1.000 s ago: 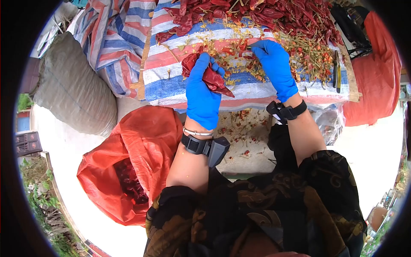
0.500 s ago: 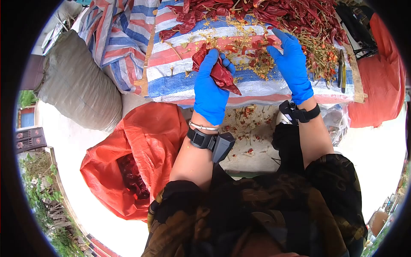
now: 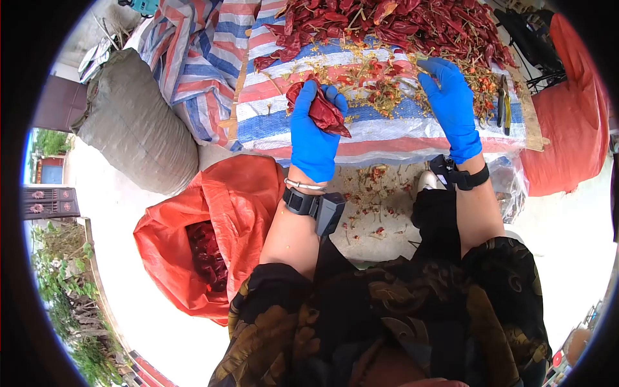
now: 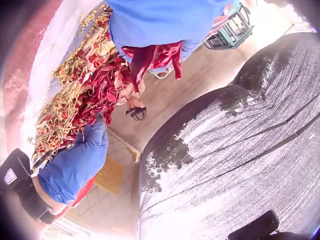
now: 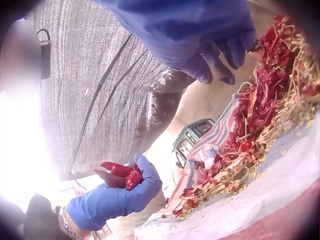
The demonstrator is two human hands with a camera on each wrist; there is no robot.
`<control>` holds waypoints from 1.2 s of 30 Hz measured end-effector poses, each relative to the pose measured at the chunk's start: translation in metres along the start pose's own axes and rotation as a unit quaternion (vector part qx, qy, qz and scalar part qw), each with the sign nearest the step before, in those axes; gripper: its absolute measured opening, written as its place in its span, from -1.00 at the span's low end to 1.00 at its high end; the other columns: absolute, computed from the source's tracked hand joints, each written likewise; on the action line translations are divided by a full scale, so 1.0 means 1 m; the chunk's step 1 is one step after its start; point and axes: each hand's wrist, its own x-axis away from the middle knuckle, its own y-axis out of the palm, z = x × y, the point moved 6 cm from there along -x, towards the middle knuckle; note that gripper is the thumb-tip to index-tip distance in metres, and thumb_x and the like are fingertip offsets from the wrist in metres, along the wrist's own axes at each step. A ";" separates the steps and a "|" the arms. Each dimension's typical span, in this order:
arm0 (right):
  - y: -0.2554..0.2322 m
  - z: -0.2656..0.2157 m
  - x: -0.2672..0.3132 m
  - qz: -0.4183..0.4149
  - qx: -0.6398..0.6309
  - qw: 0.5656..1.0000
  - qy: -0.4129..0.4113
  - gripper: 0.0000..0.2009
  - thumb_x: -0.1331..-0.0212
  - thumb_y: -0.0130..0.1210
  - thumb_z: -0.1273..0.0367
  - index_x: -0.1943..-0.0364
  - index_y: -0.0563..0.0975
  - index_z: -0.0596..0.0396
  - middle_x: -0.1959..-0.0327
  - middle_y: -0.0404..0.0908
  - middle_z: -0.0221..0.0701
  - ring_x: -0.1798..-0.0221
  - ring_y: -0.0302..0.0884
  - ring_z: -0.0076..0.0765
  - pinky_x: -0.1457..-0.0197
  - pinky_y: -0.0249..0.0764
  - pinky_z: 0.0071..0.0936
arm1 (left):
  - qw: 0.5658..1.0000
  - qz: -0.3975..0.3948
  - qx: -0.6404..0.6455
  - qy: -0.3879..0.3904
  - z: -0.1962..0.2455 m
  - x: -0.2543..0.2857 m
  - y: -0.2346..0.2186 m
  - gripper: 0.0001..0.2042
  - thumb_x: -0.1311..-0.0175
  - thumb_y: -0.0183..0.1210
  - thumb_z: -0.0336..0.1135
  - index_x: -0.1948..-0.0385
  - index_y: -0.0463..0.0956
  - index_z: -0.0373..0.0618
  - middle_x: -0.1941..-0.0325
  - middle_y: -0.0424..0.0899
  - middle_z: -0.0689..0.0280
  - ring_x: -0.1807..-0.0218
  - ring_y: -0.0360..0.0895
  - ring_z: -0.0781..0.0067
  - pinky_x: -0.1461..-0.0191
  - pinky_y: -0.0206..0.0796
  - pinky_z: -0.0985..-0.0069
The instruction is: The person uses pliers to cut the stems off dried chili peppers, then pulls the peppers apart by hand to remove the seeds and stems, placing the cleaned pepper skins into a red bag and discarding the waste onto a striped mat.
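Note:
Several dried red peppers [image 3: 325, 117] are gripped by the left hand [image 3: 314, 145], gloved in blue, over the near part of a striped woven sheet [image 3: 258, 129]. In the right wrist view the left hand [image 5: 117, 200] has its fingers curled round the peppers [image 5: 122, 176]. The right hand [image 3: 453, 113], also gloved, hovers by the stems and scraps [image 3: 480, 84], thumb and fingers apart. The right wrist view shows the right hand's [image 5: 200, 40] fingers loosely bent with no pepper in them; its index fingertip looks dark. Behind both hands lies a heap of red peppers [image 3: 400, 26].
An open red sack [image 3: 238, 193] with red peppers inside stands at the lower left, beside a full grey sack [image 3: 138, 122]. Cutters [image 3: 503, 106] lie at the sheet's right side, near another red sack [image 3: 564, 129]. Scraps litter the ground below.
The right hand has moved right, away from the scattered seeds, and its thumb and fingers have spread apart. The left hand keeps its grip on the peppers. The head view has shifted slightly.

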 end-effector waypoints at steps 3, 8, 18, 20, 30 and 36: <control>-0.024 -0.014 0.014 -0.034 0.019 0.999 -0.029 -0.76 0.04 0.14 0.37 0.22 0.54 0.03 0.15 0.51 -0.23 0.07 0.45 -0.14 0.03 0.38 -0.37 | 0.999 -0.031 0.025 0.007 0.005 0.019 0.014 -0.90 -0.17 0.07 -0.38 0.32 0.43 -0.13 0.44 0.53 0.28 0.33 0.49 0.43 0.19 0.41 0.42; -0.065 -0.031 0.056 -0.108 0.034 0.991 -0.076 -0.76 0.05 0.13 0.42 0.21 0.53 0.03 0.15 0.50 -0.22 0.06 0.43 -0.12 0.00 0.36 -0.36 | 0.998 -0.019 0.013 0.051 0.031 0.079 0.029 -0.90 -0.17 0.07 -0.39 0.31 0.42 -0.14 0.43 0.51 0.29 0.35 0.49 0.43 0.21 0.39 0.42; -0.081 -0.039 0.186 -0.270 0.022 0.961 -0.051 -0.77 -0.01 0.06 0.45 0.19 0.52 0.05 0.09 0.47 -0.20 0.00 0.41 -0.13 -0.05 0.32 -0.38 | 0.971 0.102 0.002 0.215 0.179 0.231 -0.035 -0.87 -0.10 0.10 -0.43 0.31 0.41 -0.17 0.36 0.50 0.25 0.29 0.47 0.32 0.20 0.38 0.35; -0.076 -0.041 0.195 -0.296 0.002 0.954 -0.046 -0.78 -0.03 0.04 0.43 0.19 0.52 0.05 0.12 0.48 -0.20 0.05 0.44 -0.14 -0.01 0.34 -0.39 | 0.961 0.121 -0.010 0.248 0.208 0.254 -0.057 -0.90 -0.08 0.11 -0.44 0.37 0.44 -0.14 0.40 0.51 0.26 0.29 0.47 0.32 0.20 0.38 0.33; -0.072 -0.029 0.207 -0.340 -0.066 0.937 0.033 -0.81 -0.02 0.06 0.42 0.25 0.53 0.10 0.25 0.51 -0.22 0.20 0.48 -0.19 0.10 0.37 -0.44 | 0.960 0.219 0.006 0.173 0.260 0.335 -0.133 -0.72 -0.15 0.01 -0.22 0.09 0.36 -0.01 0.18 0.53 0.21 0.23 0.44 0.25 0.02 0.30 0.31; -0.079 -0.025 0.209 -0.326 -0.029 0.945 -0.024 -0.83 -0.01 0.07 0.38 0.31 0.54 0.12 0.36 0.52 -0.25 0.27 0.47 -0.22 0.15 0.35 -0.42 | 0.884 0.321 -0.251 0.231 0.265 0.354 -0.144 -0.29 -0.11 -0.06 0.07 -0.27 -0.11 -0.01 -0.30 0.01 0.11 -0.31 -0.10 0.11 -0.32 -0.28 0.22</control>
